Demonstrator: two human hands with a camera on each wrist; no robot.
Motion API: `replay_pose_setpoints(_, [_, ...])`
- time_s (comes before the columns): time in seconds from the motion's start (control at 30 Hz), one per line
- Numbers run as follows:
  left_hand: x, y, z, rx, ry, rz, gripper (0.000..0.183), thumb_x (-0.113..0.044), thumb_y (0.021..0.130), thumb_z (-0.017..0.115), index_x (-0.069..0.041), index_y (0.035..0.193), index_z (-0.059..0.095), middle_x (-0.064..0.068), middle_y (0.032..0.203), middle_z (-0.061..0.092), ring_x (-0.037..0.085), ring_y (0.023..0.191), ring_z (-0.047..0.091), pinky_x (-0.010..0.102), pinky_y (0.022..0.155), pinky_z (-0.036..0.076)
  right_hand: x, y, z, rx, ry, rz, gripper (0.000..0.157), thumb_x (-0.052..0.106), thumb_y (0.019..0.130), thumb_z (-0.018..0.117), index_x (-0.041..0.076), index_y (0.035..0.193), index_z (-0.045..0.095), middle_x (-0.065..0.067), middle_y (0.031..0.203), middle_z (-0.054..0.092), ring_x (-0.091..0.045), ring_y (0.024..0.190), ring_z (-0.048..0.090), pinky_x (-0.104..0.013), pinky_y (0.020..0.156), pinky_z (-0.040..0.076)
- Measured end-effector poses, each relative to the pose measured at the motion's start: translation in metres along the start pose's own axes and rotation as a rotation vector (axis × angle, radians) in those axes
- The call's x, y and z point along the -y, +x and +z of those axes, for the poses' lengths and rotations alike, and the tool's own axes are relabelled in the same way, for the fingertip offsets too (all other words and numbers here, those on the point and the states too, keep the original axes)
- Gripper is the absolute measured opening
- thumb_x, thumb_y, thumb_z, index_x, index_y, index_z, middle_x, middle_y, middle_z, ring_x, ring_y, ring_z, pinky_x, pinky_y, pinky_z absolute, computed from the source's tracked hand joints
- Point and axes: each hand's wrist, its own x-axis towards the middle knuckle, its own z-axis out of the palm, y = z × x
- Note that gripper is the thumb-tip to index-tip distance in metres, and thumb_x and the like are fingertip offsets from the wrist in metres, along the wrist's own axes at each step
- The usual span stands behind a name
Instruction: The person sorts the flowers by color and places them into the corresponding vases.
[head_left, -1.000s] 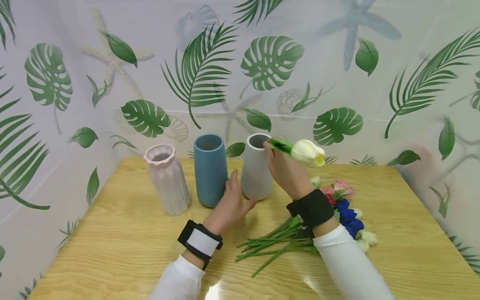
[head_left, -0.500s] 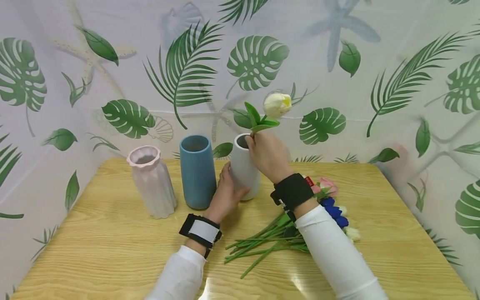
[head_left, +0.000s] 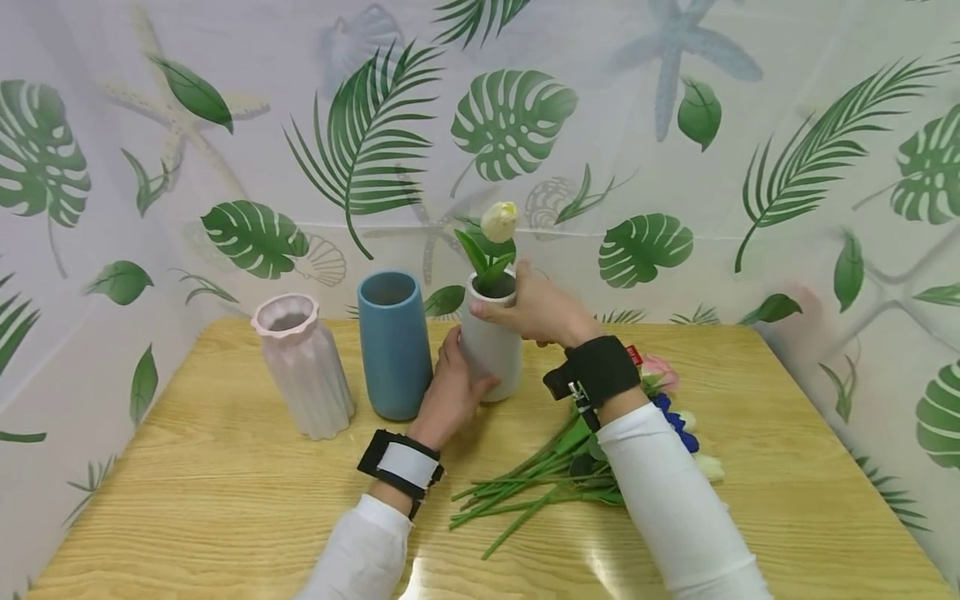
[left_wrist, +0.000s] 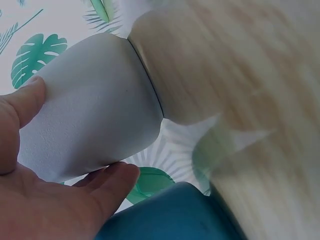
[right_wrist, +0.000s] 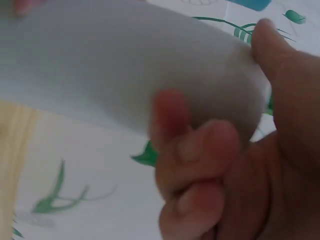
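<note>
A white vase stands upright on the table, and a white tulip with green leaves rises from its mouth. My left hand holds the lower part of this vase from the left; in the left wrist view the thumb and fingers lie on opposite sides of it. Up at the rim is my right hand, its thumb across the front of the neck. In the right wrist view the other fingers curl beside the vase. The tulip's lower stem is hidden inside.
A blue vase stands just left of the white one, and a pale pink fluted vase farther left. Under the right forearm lies a bunch of flowers with green stems, blue blooms and a pink rose. A leaf-printed cloth hangs behind.
The tulip has gone from the right hand's grip down into the white vase and stands upright. The right hand has let it go and moved to the rim. The left hand has closed on the vase.
</note>
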Motion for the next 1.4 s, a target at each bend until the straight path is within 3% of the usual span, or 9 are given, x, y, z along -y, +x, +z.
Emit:
replay_pose_setpoints(0.1, [0.000,0.000,-0.002,-0.003,0.012,0.014,0.089,-0.026,0.095,0.069,-0.002,0.155,0.008,0.027,0.154,0.024,0.039,0.141,0.035,0.051,0.111,0.036,-0.009,-0.002,0.012,-0.078,0.135,-0.063,0.102,0.060,0.092,0.060,0.001,0.158,0.009,-0.022,0.134,0.055,-0.029,0.095,0.068,-0.043,0.079,0.054])
replay_pose_setpoints(0.2, [-0.001,0.000,-0.003,-0.003,0.012,0.025,0.088,-0.025,0.095,0.068,-0.002,0.155,0.008,0.028,0.153,0.025,0.040,0.140,0.035,0.051,0.112,0.035,-0.015,-0.005,0.024,-0.154,0.201,-0.098,0.094,0.055,0.093,0.063,0.005,0.157,0.016,-0.021,0.141,0.051,-0.035,0.118,0.060,-0.053,0.096,0.048])
replay_pose_setpoints(0.43, [-0.005,-0.003,-0.006,0.025,0.005,0.018,0.084,-0.021,0.097,0.065,0.001,0.155,0.007,0.031,0.153,0.024,0.041,0.141,0.035,0.051,0.113,0.034,-0.030,-0.013,0.050,-0.218,0.268,-0.104,0.088,0.048,0.094,0.064,0.006,0.157,0.019,-0.023,0.144,0.049,-0.038,0.126,0.054,-0.054,0.097,0.047])
replay_pose_setpoints(0.63, [-0.010,-0.005,-0.010,0.042,0.006,0.009,0.079,-0.017,0.098,0.059,0.004,0.155,0.008,0.034,0.152,0.025,0.042,0.139,0.036,0.052,0.110,0.037,-0.045,-0.018,0.069,-0.190,0.205,-0.047,0.084,0.050,0.097,0.060,0.002,0.156,0.023,-0.027,0.143,0.050,-0.040,0.121,0.058,-0.053,0.092,0.050])
replay_pose_setpoints(0.77, [-0.013,-0.008,-0.014,0.068,0.005,0.003,0.079,-0.018,0.098,0.057,0.004,0.155,0.007,0.034,0.153,0.024,0.043,0.140,0.036,0.053,0.109,0.037,-0.053,-0.026,0.080,-0.184,0.169,-0.057,0.075,0.042,0.099,0.059,-0.003,0.152,0.030,-0.027,0.133,0.058,-0.037,0.106,0.066,-0.049,0.084,0.054])
replay_pose_setpoints(0.9, [-0.015,-0.014,-0.018,0.091,0.022,0.005,0.079,-0.021,0.100,0.057,0.003,0.156,0.006,0.033,0.153,0.024,0.043,0.139,0.036,0.054,0.108,0.038,-0.059,-0.037,0.088,-0.197,0.157,-0.074,0.064,0.035,0.100,0.059,-0.002,0.149,0.038,-0.015,0.094,0.069,-0.023,0.070,0.065,-0.037,0.061,0.049])
replay_pose_setpoints(1.03, [-0.018,-0.021,-0.022,0.104,0.077,-0.002,0.079,-0.022,0.100,0.058,0.001,0.156,0.007,0.033,0.151,0.028,0.044,0.135,0.042,0.055,0.103,0.043,-0.061,-0.047,0.095,-0.204,0.230,-0.106,0.057,0.030,0.102,0.057,0.001,0.149,0.040,-0.003,0.064,0.056,-0.016,0.049,0.048,-0.030,0.048,0.036])
replay_pose_setpoints(1.17, [-0.022,-0.029,-0.026,0.126,0.137,0.013,0.078,-0.022,0.099,0.059,0.002,0.156,0.011,0.035,0.147,0.034,0.046,0.129,0.047,0.056,0.098,0.046,-0.061,-0.055,0.102,-0.189,0.269,-0.125,0.055,0.027,0.103,0.054,0.002,0.149,0.038,0.000,0.061,0.054,-0.015,0.045,0.045,-0.028,0.046,0.033])
replay_pose_setpoints(1.4, [-0.028,-0.040,-0.042,0.161,0.229,0.010,0.069,-0.024,0.099,0.060,-0.001,0.154,0.023,0.032,0.140,0.042,0.044,0.121,0.055,0.054,0.089,0.051,-0.062,-0.063,0.099,-0.173,0.154,-0.140,0.045,0.026,0.101,0.059,0.002,0.138,0.054,0.001,0.063,0.055,-0.014,0.047,0.046,-0.028,0.046,0.034])
